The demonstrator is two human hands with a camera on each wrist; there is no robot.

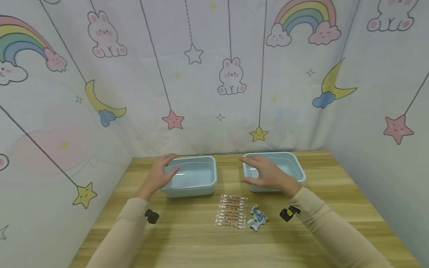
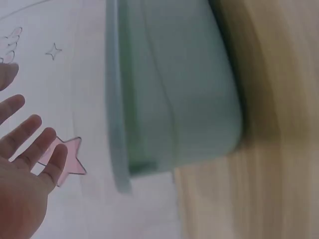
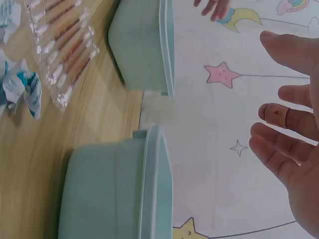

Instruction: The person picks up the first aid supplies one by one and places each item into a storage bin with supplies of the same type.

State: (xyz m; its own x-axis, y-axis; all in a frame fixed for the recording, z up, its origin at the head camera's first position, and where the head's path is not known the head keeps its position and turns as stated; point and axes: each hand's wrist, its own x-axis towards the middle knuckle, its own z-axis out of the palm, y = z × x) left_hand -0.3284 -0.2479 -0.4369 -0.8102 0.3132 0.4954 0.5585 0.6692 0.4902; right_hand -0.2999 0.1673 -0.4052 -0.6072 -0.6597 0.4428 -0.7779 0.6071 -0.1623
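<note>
My left hand (image 1: pixel 160 175) hovers over the left side of a pale blue plastic bin (image 1: pixel 191 192), fingers apart and holding nothing. Above the left part of a second such bin (image 1: pixel 299 168) is my right hand (image 1: pixel 264 173), also with nothing in its grasp. In the right wrist view an orange-brown bandage (image 3: pixel 275 115) wraps one finger. Between the bins and nearer to me lies a row of clear-wrapped swabs (image 1: pixel 231 212) with brown middles and white ends. Crumpled white-and-blue wrappers (image 1: pixel 258 217) sit just right of them. The left wrist view is blurred around its bin (image 2: pixel 184 94).
Both bins stand at the back of a wooden table (image 1: pixel 187 238), close to a cartoon-printed curtain (image 1: pixel 201 137). Similar curtains rise at the left and right. A small black device (image 1: pixel 152 216) shows at the left wrist, another black device (image 1: pixel 289 213) at the right.
</note>
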